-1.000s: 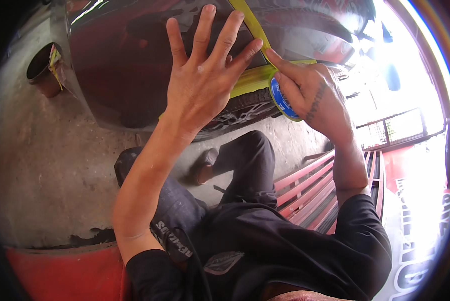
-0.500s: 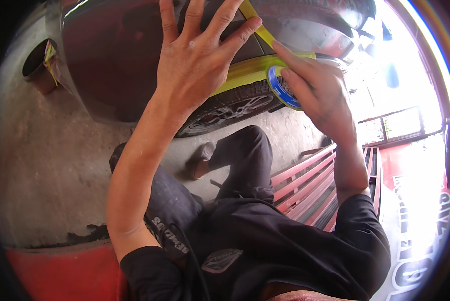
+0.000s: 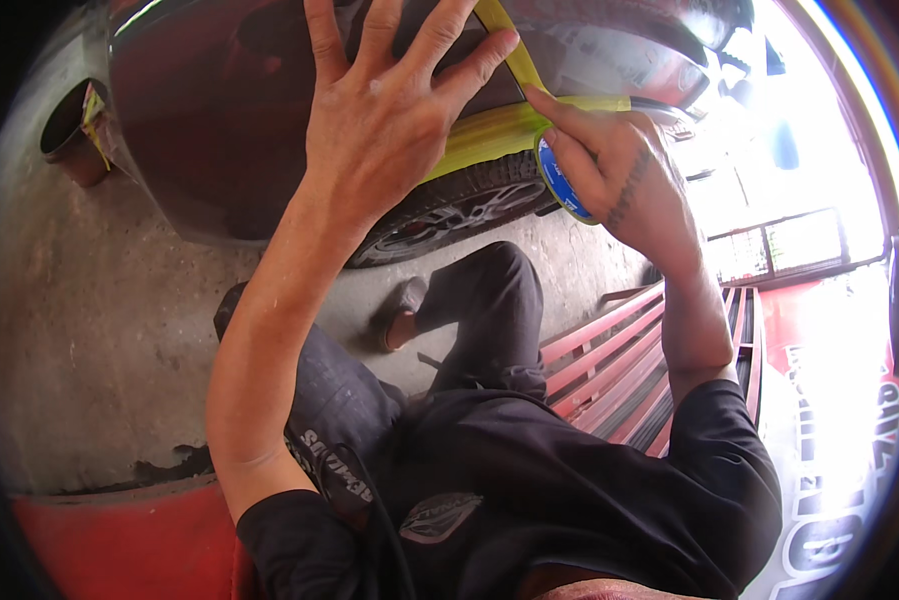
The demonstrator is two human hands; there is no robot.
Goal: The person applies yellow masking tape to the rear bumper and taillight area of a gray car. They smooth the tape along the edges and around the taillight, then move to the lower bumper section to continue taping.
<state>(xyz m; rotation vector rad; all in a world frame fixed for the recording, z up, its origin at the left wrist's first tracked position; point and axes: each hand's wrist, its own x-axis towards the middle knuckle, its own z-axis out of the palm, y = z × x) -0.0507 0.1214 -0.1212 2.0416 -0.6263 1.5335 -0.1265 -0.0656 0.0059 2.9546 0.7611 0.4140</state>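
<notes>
Under my spread, flat left hand point(image 3: 394, 120): dark red car panel point(image 3: 219, 130). Beside it, my right hand point(image 3: 619, 170) grips a yellow masking-tape roll point(image 3: 559, 185), its strip point(image 3: 514, 55) touching my left fingertips.

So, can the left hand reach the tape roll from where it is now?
Probably yes. The left hand lies flat on the car panel, just beside the tape roll held in the right hand. Only the yellow tape strip runs between them.

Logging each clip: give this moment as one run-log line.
left hand: spread flat on dark red car panel | right hand: holds blue-cored yellow tape roll | yellow tape strip: along panel
</notes>
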